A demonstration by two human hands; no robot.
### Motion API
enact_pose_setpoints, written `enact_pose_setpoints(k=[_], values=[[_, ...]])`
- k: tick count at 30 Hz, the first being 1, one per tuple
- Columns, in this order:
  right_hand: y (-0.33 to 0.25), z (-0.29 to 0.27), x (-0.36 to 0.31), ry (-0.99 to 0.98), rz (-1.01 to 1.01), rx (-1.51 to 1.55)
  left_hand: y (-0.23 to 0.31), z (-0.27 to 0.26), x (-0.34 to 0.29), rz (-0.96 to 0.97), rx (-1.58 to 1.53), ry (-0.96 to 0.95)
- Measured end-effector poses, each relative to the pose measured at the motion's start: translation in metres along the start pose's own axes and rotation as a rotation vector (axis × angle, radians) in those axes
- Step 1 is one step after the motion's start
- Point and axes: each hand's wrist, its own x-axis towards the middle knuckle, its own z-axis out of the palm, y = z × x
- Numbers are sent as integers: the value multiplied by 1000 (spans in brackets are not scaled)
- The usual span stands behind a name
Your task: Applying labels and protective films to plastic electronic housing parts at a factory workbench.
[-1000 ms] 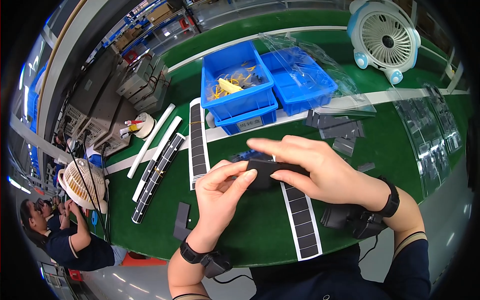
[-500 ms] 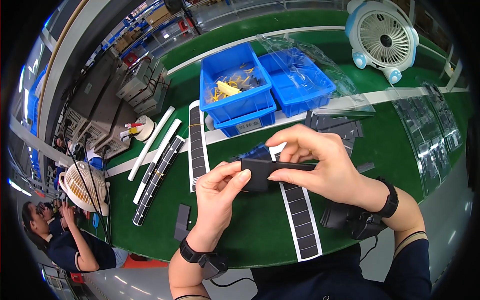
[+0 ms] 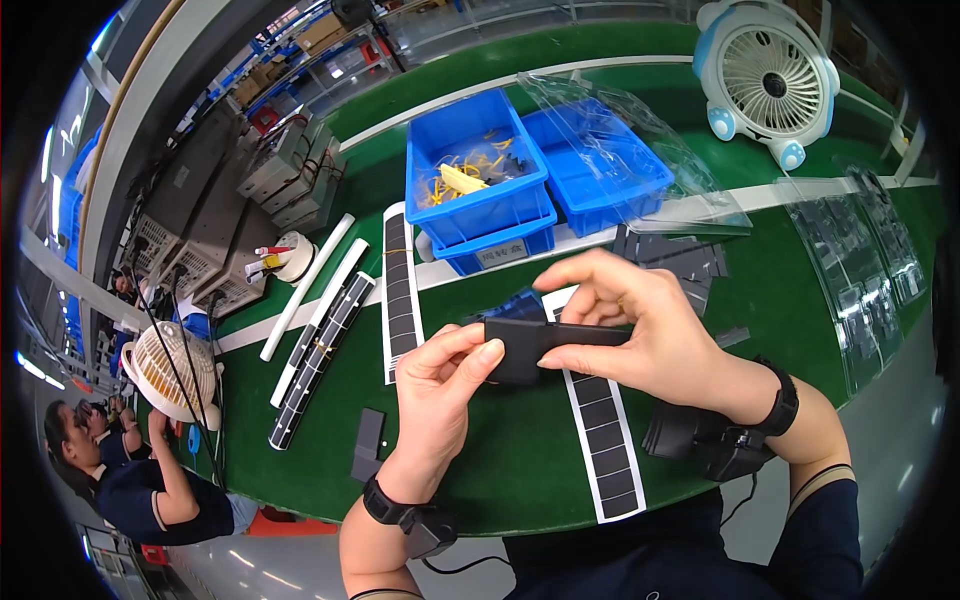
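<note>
A flat black rectangular casing is held level above the green table, between my two hands. My left hand pinches its left end, thumb in front and fingers behind. My right hand closes thumb and fingers on the narrower right part. Under the hands lies a white strip of black rectangular stickers, partly covered by them. A dark blue shiny object shows just behind the casing; its kind is unclear. Left of my left wrist, a similar black piece rests on the table.
Stacked blue bins hold yellow and dark bits; another blue bin has clear plastic trays over it. Sticker strips and rolls lie left. Black pieces sit by my right forearm. A fan stands far right; a person sits left.
My hands keep the same grip on the casing, with hardly any movement. The person at the left has lowered a raised hand toward the small fan. The view has shifted very slightly.
</note>
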Motion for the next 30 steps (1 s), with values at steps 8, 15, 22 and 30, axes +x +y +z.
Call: enact_pose_setpoints(k=[8, 15, 22, 30], values=[[7, 4, -1, -55, -46, -63, 4, -3, -6, -7, -45, 78], [-30, -10, -3, -91, -43, -115, 48, -95, -57, 31, 93, 700], [-48, -21, -15, -83, -202, -218, 17, -125, -122, -117, 73, 904], [-47, -70, -30, 16, 10, -92, 29, -137, -149, -134, 73, 779]])
